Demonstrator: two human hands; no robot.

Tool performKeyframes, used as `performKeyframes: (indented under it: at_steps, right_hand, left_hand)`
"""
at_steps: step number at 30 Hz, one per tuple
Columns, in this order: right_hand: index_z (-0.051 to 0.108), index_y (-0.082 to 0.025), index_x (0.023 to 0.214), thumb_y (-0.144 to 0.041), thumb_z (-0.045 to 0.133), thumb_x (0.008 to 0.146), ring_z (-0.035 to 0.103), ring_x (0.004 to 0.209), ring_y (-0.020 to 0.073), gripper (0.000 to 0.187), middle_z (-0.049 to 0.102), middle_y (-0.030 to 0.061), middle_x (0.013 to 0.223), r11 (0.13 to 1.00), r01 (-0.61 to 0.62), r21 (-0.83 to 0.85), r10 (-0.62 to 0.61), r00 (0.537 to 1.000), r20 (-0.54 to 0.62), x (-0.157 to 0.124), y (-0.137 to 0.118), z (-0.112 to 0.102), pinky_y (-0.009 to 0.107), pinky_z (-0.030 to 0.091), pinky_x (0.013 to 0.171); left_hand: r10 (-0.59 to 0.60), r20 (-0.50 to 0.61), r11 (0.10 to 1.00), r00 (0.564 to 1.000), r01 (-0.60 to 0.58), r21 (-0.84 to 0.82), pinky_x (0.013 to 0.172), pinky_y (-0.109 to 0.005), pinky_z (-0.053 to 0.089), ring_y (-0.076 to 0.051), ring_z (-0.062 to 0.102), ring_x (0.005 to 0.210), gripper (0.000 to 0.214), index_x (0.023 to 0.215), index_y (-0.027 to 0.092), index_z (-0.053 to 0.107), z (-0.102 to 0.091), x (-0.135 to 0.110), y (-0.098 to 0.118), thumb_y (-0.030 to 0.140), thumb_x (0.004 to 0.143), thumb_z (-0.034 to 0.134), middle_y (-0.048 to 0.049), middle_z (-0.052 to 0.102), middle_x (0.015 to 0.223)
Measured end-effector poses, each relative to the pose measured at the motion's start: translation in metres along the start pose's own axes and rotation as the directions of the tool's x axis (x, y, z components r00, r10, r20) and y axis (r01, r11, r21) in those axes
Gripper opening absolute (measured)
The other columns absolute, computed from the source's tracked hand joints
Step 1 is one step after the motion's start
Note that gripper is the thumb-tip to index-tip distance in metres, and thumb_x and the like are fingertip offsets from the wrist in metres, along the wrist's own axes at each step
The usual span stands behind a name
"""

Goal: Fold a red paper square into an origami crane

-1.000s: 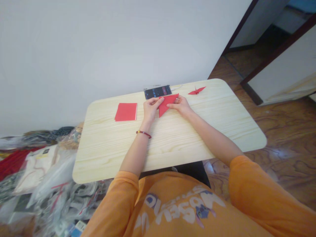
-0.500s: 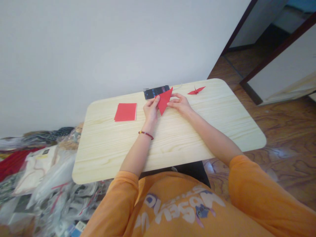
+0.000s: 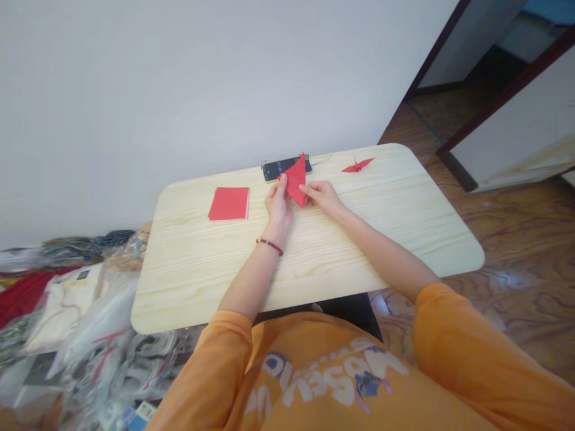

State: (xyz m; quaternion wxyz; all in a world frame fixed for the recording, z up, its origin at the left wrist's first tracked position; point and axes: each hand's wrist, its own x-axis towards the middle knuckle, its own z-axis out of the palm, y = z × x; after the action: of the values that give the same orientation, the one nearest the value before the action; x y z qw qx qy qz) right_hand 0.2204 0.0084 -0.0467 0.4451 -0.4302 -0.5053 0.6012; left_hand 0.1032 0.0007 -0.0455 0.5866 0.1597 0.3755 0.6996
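A folded piece of red origami paper [image 3: 295, 178] is held up over the table between both hands. My left hand [image 3: 278, 200] grips its left corner, thumb on top, with a beaded bracelet at the wrist. My right hand [image 3: 322, 196] pinches the lower right edge between thumb and fingers. Behind the paper lies a phone [image 3: 274, 170] with a lit screen, partly covered by it. To the left sits a stack of square red paper [image 3: 229, 203]. A finished red paper crane [image 3: 358, 165] rests at the right rear, wings spread.
The pale wooden table [image 3: 188, 269] stands against a white wall [image 3: 179, 90]. A thin white cable [image 3: 324, 159] runs from the phone's right end. Plastic bags and clothes [image 3: 99, 323] are heaped on the left. Wooden floor [image 3: 516, 239] and a doorway lie to the right.
The folded paper has turned, its upper tip shifting left and its lower tip right. My right hand has moved slightly down and left, now pinching near the lower tip.
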Motion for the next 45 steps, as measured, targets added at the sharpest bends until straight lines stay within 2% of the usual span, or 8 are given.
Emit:
performKeyframes:
  at_steps: [5, 9, 12, 15, 24, 29, 34, 45]
  right_hand:
    - [0.060, -0.016, 0.059, -0.061, 0.079, 0.056, 0.051, 0.046, 0.0082, 0.049, 0.063, 0.0010, 0.053, 0.997, 0.045, -0.061, -0.040, 0.996, 0.082, -0.003, -0.001, 0.003, 0.021, 0.039, 0.047]
    - [0.061, -0.015, 0.057, -0.062, 0.075, 0.062, 0.046, 0.042, 0.0060, 0.050, 0.061, 0.0003, 0.051, 0.991, 0.051, -0.121, -0.030, 0.985, 0.168, -0.005, -0.002, 0.003, 0.021, 0.032, 0.042]
    - [0.058, -0.015, 0.053, -0.065, 0.072, 0.064, 0.040, 0.037, 0.0046, 0.053, 0.056, -0.0007, 0.045, 0.987, 0.040, -0.153, -0.013, 0.985, 0.174, -0.005, -0.002, 0.002, 0.021, 0.025, 0.039]
    - [0.059, -0.015, 0.058, -0.063, 0.075, 0.062, 0.042, 0.039, 0.0049, 0.050, 0.057, -0.0012, 0.047, 0.992, 0.031, -0.124, -0.010, 0.986, 0.165, -0.004, -0.001, 0.001, 0.021, 0.027, 0.039]
    - [0.057, -0.019, 0.069, -0.049, 0.086, 0.050, 0.050, 0.052, 0.0069, 0.046, 0.060, -0.0042, 0.058, 0.991, 0.073, 0.110, -0.060, 0.991, -0.119, 0.011, 0.008, -0.010, 0.019, 0.034, 0.045]
    - [0.065, -0.018, 0.077, -0.044, 0.087, 0.049, 0.056, 0.061, 0.0098, 0.044, 0.067, -0.0010, 0.072, 0.979, 0.063, 0.196, -0.041, 0.992, -0.116, 0.014, 0.009, -0.014, 0.023, 0.037, 0.051]
    - [0.065, -0.018, 0.069, -0.041, 0.089, 0.046, 0.059, 0.069, 0.0136, 0.041, 0.066, 0.0003, 0.071, 0.964, 0.061, 0.258, -0.026, 0.991, -0.135, 0.014, 0.010, -0.014, 0.027, 0.044, 0.063]
    - [0.058, -0.019, 0.060, -0.027, 0.085, 0.051, 0.046, 0.057, 0.0063, 0.030, 0.055, -0.0050, 0.059, 0.936, 0.098, 0.337, 0.006, 0.956, -0.294, 0.019, -0.004, -0.029, 0.021, 0.036, 0.053]
  left_hand:
    - [-0.016, -0.031, 0.999, 0.999, 0.014, -0.047, 0.085, -0.024, 0.051, -0.015, 0.067, 0.098, 0.019, 0.067, 0.017, 0.065, 0.002, 0.000, 0.002, 0.030, 0.073, 0.077, -0.0028, 0.072, 0.085]
    - [-0.010, -0.027, 0.999, 1.000, 0.009, -0.043, 0.095, -0.026, 0.049, -0.018, 0.062, 0.114, 0.015, 0.077, 0.017, 0.068, 0.000, 0.004, 0.005, 0.031, 0.077, 0.074, -0.0055, 0.072, 0.104]
    - [-0.014, -0.008, 1.000, 1.000, 0.014, -0.025, 0.097, -0.027, 0.049, -0.019, 0.061, 0.117, 0.016, 0.082, 0.017, 0.069, -0.001, 0.006, 0.007, 0.033, 0.078, 0.073, -0.0066, 0.071, 0.110]
    - [0.004, -0.005, 1.000, 1.000, -0.004, -0.018, 0.094, -0.026, 0.051, -0.018, 0.063, 0.113, 0.015, 0.081, 0.017, 0.069, -0.004, 0.009, 0.008, 0.031, 0.079, 0.072, -0.0061, 0.072, 0.106]
    - [-0.033, 0.016, 0.996, 0.999, 0.032, 0.079, 0.080, -0.026, 0.053, -0.017, 0.069, 0.090, 0.025, 0.068, 0.016, 0.068, -0.006, 0.008, 0.001, 0.033, 0.062, 0.084, -0.0037, 0.073, 0.082]
    - [-0.033, 0.050, 0.991, 0.998, 0.026, 0.135, 0.072, -0.025, 0.052, -0.013, 0.066, 0.073, 0.027, 0.067, 0.016, 0.070, -0.004, 0.006, -0.002, 0.033, 0.056, 0.087, -0.0022, 0.071, 0.073]
    - [0.006, 0.063, 0.980, 0.998, -0.018, 0.196, 0.070, -0.026, 0.051, -0.012, 0.064, 0.068, 0.030, 0.066, 0.016, 0.071, -0.005, 0.007, -0.003, 0.035, 0.051, 0.089, -0.0019, 0.071, 0.072]
    - [0.068, 0.090, 0.928, 0.994, -0.096, 0.360, 0.071, -0.029, 0.053, -0.017, 0.067, 0.073, 0.033, 0.069, 0.017, 0.073, -0.005, 0.007, 0.003, 0.038, 0.049, 0.088, -0.0046, 0.073, 0.075]
